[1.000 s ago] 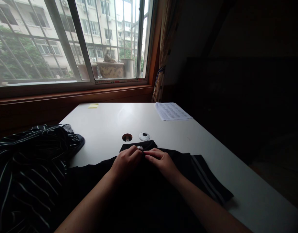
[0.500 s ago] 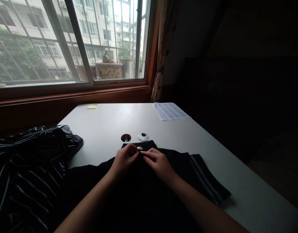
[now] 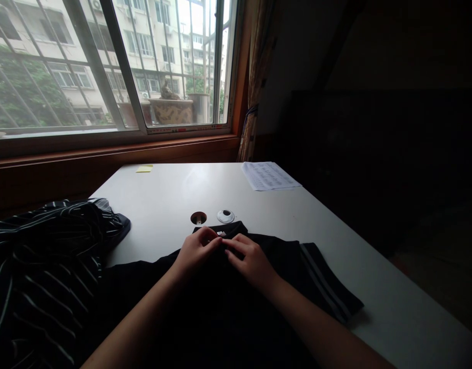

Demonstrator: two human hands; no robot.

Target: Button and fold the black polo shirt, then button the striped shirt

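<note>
In the lower centre of the frame, the left hand (image 3: 195,250) and right hand (image 3: 254,260) pinch the neck opening of a black collared shirt with grey-striped sleeve cuffs (image 3: 282,256), their fingertips meeting. The shirt lies spread across a glossy white tabletop (image 3: 162,195). At lower left sits a crumpled dark cloth with white stripes (image 3: 47,266); white printed sheets (image 3: 270,176) lie at upper centre-right, beside the table's edge.

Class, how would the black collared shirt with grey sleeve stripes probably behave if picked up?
The black collared shirt would likely hang floppy, since it drapes in soft creases over the white table. It looks light for its spread, being thin-looking cloth. Its black collar might flop less, as its edge looks crisper.
</note>
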